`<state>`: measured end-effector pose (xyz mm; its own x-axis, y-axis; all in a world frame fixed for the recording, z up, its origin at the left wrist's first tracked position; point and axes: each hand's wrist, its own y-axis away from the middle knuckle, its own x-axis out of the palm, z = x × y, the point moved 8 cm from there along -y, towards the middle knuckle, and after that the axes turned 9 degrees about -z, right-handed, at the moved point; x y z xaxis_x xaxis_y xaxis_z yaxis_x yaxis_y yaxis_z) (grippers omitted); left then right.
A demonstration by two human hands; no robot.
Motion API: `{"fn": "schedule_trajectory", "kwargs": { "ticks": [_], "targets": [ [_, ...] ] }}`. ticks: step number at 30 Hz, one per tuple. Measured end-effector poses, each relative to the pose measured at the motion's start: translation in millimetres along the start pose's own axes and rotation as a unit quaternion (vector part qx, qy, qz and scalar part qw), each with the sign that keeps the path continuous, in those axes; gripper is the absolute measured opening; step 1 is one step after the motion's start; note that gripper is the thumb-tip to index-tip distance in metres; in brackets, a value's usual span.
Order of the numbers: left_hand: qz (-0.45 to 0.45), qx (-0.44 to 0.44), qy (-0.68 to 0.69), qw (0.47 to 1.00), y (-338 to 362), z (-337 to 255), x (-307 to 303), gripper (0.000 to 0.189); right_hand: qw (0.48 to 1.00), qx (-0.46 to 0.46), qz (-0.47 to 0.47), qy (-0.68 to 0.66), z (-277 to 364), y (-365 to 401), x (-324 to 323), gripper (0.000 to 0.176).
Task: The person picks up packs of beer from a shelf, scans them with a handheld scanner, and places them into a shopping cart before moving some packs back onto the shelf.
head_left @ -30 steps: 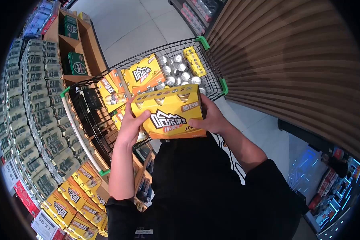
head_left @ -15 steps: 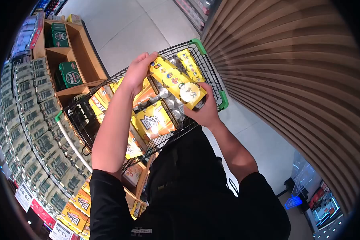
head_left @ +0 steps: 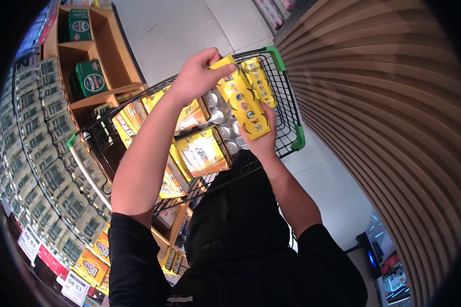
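The pack (head_left: 243, 105) has been turned up on its edge and moved out over the far end of the cart (head_left: 290, 120). A second ago it was flat, close to the person's chest at the near side of the cart, with its big front facing up. Half a second ago it was already tipped and over the middle of the cart. Now it is farther along and stands steeper, right beside another yellow pack (head_left: 262, 82) in the far corner of the cart.

Both hands grip the pack. The left hand (head_left: 194, 77) is closed over its far top end. The right hand (head_left: 265, 140) is curled round its near bottom end and holds it up. Both arms reach out more than before.

The pack looks almost in its place, but it is still held above the cans (head_left: 217, 115) in the cart. I cannot tell if it touches them yet. The other packs (head_left: 205, 153) in the near part of the cart have not moved.
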<state>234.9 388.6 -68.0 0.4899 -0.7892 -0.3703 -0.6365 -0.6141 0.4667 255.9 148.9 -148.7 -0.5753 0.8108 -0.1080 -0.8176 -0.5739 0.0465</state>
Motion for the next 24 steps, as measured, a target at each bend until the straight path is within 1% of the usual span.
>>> {"fn": "schedule_trajectory", "kwargs": {
  "ticks": [2, 4, 6, 7, 8, 10, 11, 13, 15, 16, 17, 18, 19, 20, 22, 23, 24],
  "targets": [
    [-0.009, 0.002, -0.005, 1.000, -0.9, 4.0, 1.8, 0.047, 0.985, -0.092, -0.035, 0.143, 7.9, -3.8, -6.3, 0.081],
    [-0.019, 0.066, -0.020, 0.997, -7.5, 12.0, 5.1, 0.047, 0.981, -0.098, -0.031, 0.164, 2.9, 0.9, -4.6, 0.082],
    [-0.030, 0.062, -0.038, 0.997, -7.6, 20.3, 8.1, 0.047, 0.992, -0.014, -0.025, 0.122, -17.8, 7.0, -3.5, 0.081],
    [-0.035, 0.083, -0.080, 0.993, -5.3, 17.1, 9.8, 0.046, 0.994, 0.018, -0.024, 0.100, -26.7, 10.8, -2.6, 0.081],
    [-0.041, 0.104, -0.121, 0.986, -3.5, 13.5, 10.8, 0.045, 0.995, 0.019, -0.019, 0.101, -31.0, 13.8, -1.8, 0.081],
    [-0.040, 0.095, -0.106, 0.989, -6.3, 15.5, 10.3, 0.044, 0.997, 0.066, -0.035, 0.022, -34.3, 14.5, -1.7, 0.081],
    [-0.038, 0.091, -0.112, 0.989, -7.6, 16.6, 10.5, 0.044, 0.997, 0.068, -0.031, 0.024, -32.9, 15.9, -2.4, 0.081],
    [-0.039, 0.084, -0.116, 0.989, -6.5, 17.8, 10.1, 0.044, 0.990, 0.137, -0.025, -0.021, -35.8, 17.1, -3.0, 0.082],
    [-0.024, 0.114, -0.123, 0.985, -6.1, 14.2, 11.0, 0.044, 0.988, 0.153, -0.022, -0.021, -35.0, 19.7, -3.4, 0.083],
    [-0.027, 0.112, -0.122, 0.986, -6.3, 17.0, 9.7, 0.044, 0.985, 0.169, -0.024, -0.022, -36.8, 21.6, -3.8, 0.084],
    [-0.022, 0.113, -0.101, 0.988, -6.1, 19.0, 9.8, 0.045, 0.985, 0.169, -0.021, -0.021, -37.4, 21.7, -1.7, 0.084],
    [-0.016, 0.112, -0.080, 0.990, -5.4, 21.4, 10.0, 0.046, 0.989, 0.146, -0.025, 0.002, -37.9, 23.0, -1.5, 0.085],
    [-0.017, 0.110, -0.079, 0.991, -4.5, 24.7, 9.0, 0.046, 0.991, 0.124, -0.030, 0.026, -38.3, 25.3, -1.5, 0.086],
    [-0.023, 0.115, -0.080, 0.990, -3.9, 26.5, 7.4, 0.046, 0.991, 0.125, -0.030, 0.027, -42.7, 26.7, 0.7, 0.086],
    [-0.027, 0.118, -0.079, 0.989, -2.8, 33.4, 7.5, 0.046, 0.995, 0.071, -0.034, 0.056, -41.7, 26.4, 2.5, 0.087],
    [-0.034, 0.106, -0.073, 0.991, -3.0, 38.9, 7.0, 0.046, 0.995, 0.071, -0.033, 0.057, -43.6, 26.6, -0.2, 0.087],
    [-0.041, 0.096, -0.068, 0.992, -4.0, 44.2, 6.1, 0.047, 0.993, 0.059, -0.014, 0.097, -42.7, 23.2, -1.3, 0.086]
  ]
}}
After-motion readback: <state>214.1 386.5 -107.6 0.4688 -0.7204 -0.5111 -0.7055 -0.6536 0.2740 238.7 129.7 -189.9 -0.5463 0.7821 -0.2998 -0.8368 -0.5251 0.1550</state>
